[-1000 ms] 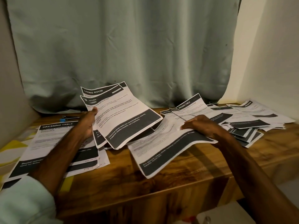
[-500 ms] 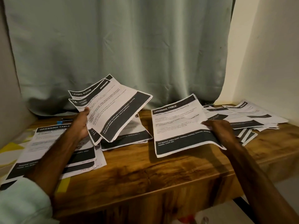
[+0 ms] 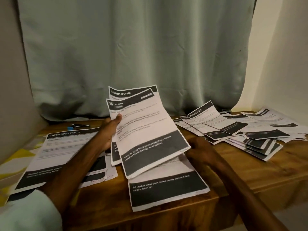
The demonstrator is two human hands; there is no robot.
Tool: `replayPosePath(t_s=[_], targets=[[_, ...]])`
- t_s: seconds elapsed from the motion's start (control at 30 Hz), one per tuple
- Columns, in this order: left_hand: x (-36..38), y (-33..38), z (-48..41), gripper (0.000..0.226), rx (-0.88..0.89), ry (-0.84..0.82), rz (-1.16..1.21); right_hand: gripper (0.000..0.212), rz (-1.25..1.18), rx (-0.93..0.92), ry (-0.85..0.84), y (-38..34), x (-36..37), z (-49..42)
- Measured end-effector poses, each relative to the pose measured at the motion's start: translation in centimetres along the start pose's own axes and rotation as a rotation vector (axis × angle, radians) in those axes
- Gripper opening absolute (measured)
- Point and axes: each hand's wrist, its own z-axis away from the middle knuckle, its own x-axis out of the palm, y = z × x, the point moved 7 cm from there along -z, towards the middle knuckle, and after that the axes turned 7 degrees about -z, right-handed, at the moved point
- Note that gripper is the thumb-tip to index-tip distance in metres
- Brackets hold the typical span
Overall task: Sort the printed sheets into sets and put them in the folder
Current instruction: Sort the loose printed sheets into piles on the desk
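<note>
My left hand (image 3: pixel 109 130) grips a fanned bundle of printed sheets by its left edge and holds it tilted above the table. A sheet headed KITCHEN (image 3: pixel 146 130) is in front and one headed LIVING ROOM (image 3: pixel 131 92) behind. My right hand (image 3: pixel 200 150) is at the bundle's lower right corner. It holds the upper right corner of a single sheet (image 3: pixel 168 190) that lies at the table's front edge. That sheet's top and my fingertips are hidden under the bundle. No folder is in view.
A stack headed DRESSING TABLE (image 3: pixel 66 147) lies at the left under my forearm. Several loose sheets (image 3: pixel 236 129) are spread at the back right of the wooden table (image 3: pixel 250 169). A dark pen-like item (image 3: pixel 80 125) lies by the curtain (image 3: pixel 133 55). A wall closes the right side.
My right hand has carried the single sheet from the right pile leftward and down to the table's front, under the bundle. The bundle in my left hand has swung more upright.
</note>
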Motion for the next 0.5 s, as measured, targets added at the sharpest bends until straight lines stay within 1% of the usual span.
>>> replayPosePath(t_s=[0.03, 0.07, 0.1, 0.13, 0.17, 0.2, 0.23, 0.27, 0.3, 0.33, 0.37, 0.4, 0.43, 0.5], targets=[[0.2, -0.1, 0.0, 0.015, 0.014, 0.003, -0.026, 0.007, 0.047, -0.053, 0.042, -1.0, -0.6, -0.3], [0.3, -0.2, -0.1, 0.016, 0.024, 0.003, -0.050, 0.004, 0.053, -0.105, 0.095, -2.0, -1.4, -0.6], [0.4, -0.3, -0.2, 0.022, 0.029, 0.002, -0.069, 0.013, 0.032, -0.142, 0.150, -2.6, -2.1, -1.4], [0.4, -0.4, -0.2, 0.028, 0.033, 0.005, -0.079, 0.017, -0.024, -0.160, 0.186, -3.0, -2.6, -2.2], [0.3, -0.4, -0.3, 0.030, 0.042, 0.015, -0.084, 0.019, -0.163, -0.146, 0.176, -3.2, -2.6, -3.0], [0.3, -0.4, -0.4, 0.028, 0.058, 0.018, -0.088, 0.023, -0.347, -0.126, 0.122, -3.4, -2.2, -3.8], [0.3, -0.4, -0.5, 0.026, 0.079, 0.026, -0.094, 0.031, -0.522, -0.080, 0.037, -3.6, -1.3, -4.4], [0.3, -0.3, -0.5, 0.023, 0.103, 0.032, -0.099, 0.040, -0.645, -0.019, -0.047, -3.6, -0.3, -5.0], [0.4, -0.3, -0.4, 0.024, 0.120, 0.035, -0.104, 0.046, -0.694, 0.012, -0.120, -4.0, 0.7, -5.3], [0.5, -0.4, -0.3, 0.026, 0.131, 0.043, -0.106, 0.043, -0.699, 0.007, -0.156, -4.5, 1.3, -5.4], [0.4, -0.5, -0.4, 0.030, 0.139, 0.056, -0.110, 0.034, -0.689, -0.018, -0.168, -5.1, 1.7, -5.9], [0.2, -0.5, -0.5, 0.033, 0.144, 0.066, -0.111, 0.025, -0.691, -0.039, -0.144, -5.6, 1.9, -6.5], [0.2, -0.4, -0.4, 0.034, 0.148, 0.072, -0.105, 0.022, -0.702, -0.049, -0.107, -5.9, 1.8, -7.1], [-0.2, -0.1, -0.5, 0.031, 0.166, 0.090, -0.076, 0.025, -0.711, -0.050, -0.056, -6.0, 2.0, -8.7]])
